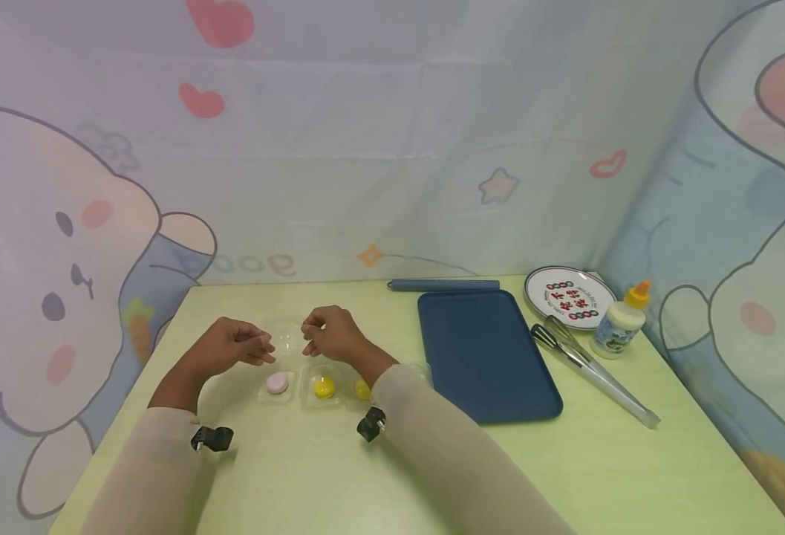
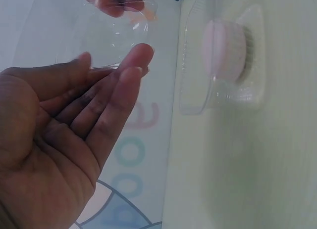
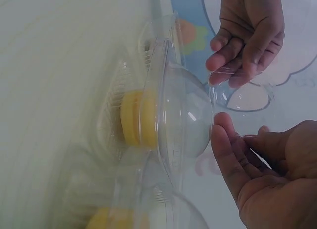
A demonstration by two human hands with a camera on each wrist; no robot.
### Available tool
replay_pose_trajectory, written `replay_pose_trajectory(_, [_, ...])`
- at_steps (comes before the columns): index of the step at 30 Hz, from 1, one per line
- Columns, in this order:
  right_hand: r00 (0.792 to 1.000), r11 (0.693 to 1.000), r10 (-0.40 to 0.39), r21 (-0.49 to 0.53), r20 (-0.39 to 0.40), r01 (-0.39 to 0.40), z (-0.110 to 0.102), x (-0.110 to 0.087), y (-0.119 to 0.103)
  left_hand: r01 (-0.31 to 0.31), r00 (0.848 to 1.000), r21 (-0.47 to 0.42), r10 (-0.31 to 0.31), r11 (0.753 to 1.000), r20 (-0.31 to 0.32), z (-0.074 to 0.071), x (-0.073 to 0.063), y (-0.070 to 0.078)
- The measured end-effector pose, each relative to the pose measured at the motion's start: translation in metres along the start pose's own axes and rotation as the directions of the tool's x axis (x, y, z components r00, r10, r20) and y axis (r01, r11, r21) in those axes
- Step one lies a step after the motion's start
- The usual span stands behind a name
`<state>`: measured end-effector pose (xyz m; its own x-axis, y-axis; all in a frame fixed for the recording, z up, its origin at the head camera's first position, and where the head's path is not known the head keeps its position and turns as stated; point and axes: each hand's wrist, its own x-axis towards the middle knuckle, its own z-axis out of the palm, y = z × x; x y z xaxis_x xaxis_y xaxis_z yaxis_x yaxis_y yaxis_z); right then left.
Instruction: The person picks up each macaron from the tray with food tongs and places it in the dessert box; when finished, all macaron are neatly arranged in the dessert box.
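Observation:
Between them, my left hand [image 1: 235, 348] and right hand [image 1: 335, 334] hold a clear plastic domed lid [image 2: 99, 36] in the air, pinching opposite edges between thumb and fingers. Just below, a pink macaron-like round [image 1: 277, 383] sits in a clear plastic base [image 1: 265, 396] without a dome over it. To its right a yellow macaron-like round [image 1: 324, 387] lies in a similar box, whose clear dome [image 3: 190, 110] covers it in the right wrist view. A second yellow round [image 1: 363, 389] in its own clear box is partly hidden by my right sleeve.
A dark blue tray [image 1: 489, 357] lies right of my right arm, with a grey-blue rod [image 1: 444, 285] behind it. Farther right are a printed plate [image 1: 569, 297], metal tongs [image 1: 599, 375] and a white bottle with a yellow cap [image 1: 618, 327]. Printed cloth [image 1: 379, 186] hangs behind the table.

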<state>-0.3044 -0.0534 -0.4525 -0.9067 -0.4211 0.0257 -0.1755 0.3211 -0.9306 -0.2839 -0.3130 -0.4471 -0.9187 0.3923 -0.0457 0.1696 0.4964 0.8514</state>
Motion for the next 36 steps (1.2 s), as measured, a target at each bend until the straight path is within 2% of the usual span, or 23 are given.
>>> replay_pose_trajectory(7, [0.999, 0.999, -0.004, -0.048, 0.037, 0.006, -0.005, -0.004, 0.002, 0.019, 1.000, 0.013, -0.020, 1.000, 0.005, 0.002, -0.002, 0.006])
replay_pose_trajectory(13, [0.998, 0.990, -0.010, -0.140, 0.059, 0.018, -0.006, -0.007, 0.006, -0.004, 1.000, 0.031, 0.004, 1.000, 0.001, 0.002, -0.005, 0.001])
replay_pose_trajectory(19, [0.997, 0.976, -0.022, -0.214, 0.078, 0.038, -0.005, -0.009, 0.008, -0.029, 1.000, 0.097, 0.029, 0.995, -0.003, -0.003, -0.012, -0.007])
replay_pose_trajectory(22, [0.995, 0.981, -0.022, -0.190, 0.098, 0.040, -0.004, -0.010, 0.009, -0.015, 1.000, 0.112, 0.015, 0.994, 0.000, -0.004, -0.016, -0.009])
replay_pose_trajectory(27, [0.992, 0.993, -0.032, -0.108, 0.125, 0.046, -0.001, -0.014, 0.005, -0.028, 0.999, 0.075, 0.026, 0.997, 0.022, -0.004, -0.020, -0.010])
replay_pose_trajectory(32, [0.993, 0.987, -0.038, -0.148, 0.114, 0.055, 0.007, -0.023, -0.001, -0.039, 0.999, 0.071, 0.041, 0.997, -0.021, 0.000, -0.029, -0.011])
replay_pose_trajectory(36, [0.995, 0.964, -0.050, -0.256, 0.084, 0.070, 0.016, -0.030, -0.003, -0.078, 0.995, 0.146, 0.086, 0.986, -0.051, 0.005, -0.036, -0.012])
